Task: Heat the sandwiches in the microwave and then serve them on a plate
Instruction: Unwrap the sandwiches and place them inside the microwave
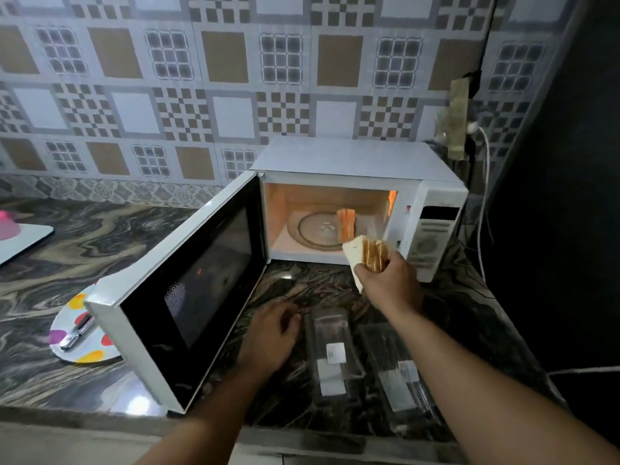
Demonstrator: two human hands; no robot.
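We are in the loading step. Our right hand [391,280] has its fingers closed around a sandwich [367,255] and holds it just in front of the open microwave [362,182], at the right of the cavity mouth. Another sandwich [346,224] already stands on edge on the glass turntable [313,229] inside, lit orange by the cavity lamp. Our left hand [271,333] hovers low over the table [100,236] beside the swung-out door [188,290], fingers loosely curled and gripping nothing. Two clear plastic sandwich packs [333,350] lie on the table near us and look empty. The spotted plate [72,330] sits to the left, partly hidden behind the door, with what looks like a utensil on it.

We judge the next move to be carrying the held sandwich through the opening and setting it on the turntable beside the first without toppling it; then the door must be closed before heating can start.
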